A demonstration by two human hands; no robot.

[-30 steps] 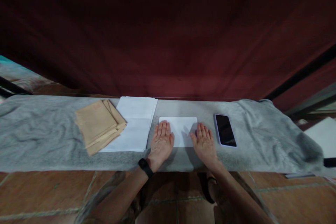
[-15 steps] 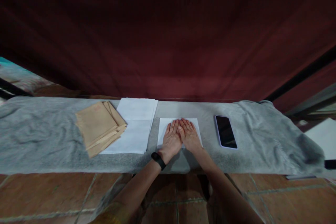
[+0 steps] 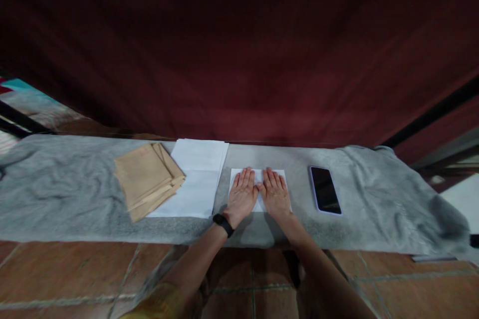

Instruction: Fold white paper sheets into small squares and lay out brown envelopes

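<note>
Your view is dim, the red curtain [image 3: 262,124] nearly black at the top. Soft shadows from your left hand [image 3: 242,195] and right hand [image 3: 275,195] fall on the grey blanket [image 3: 71,194]. The side edges look stretched and blurred.

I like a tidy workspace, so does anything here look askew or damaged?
No damage shows. The envelopes lie askew, unevenly piled and overlapping the paper stack; the cloth is rumpled towards both ends.

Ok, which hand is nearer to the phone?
Right: the right hand lies on the small white paper, to the left of the phone; the left hand is on that paper too, farther left.
</note>
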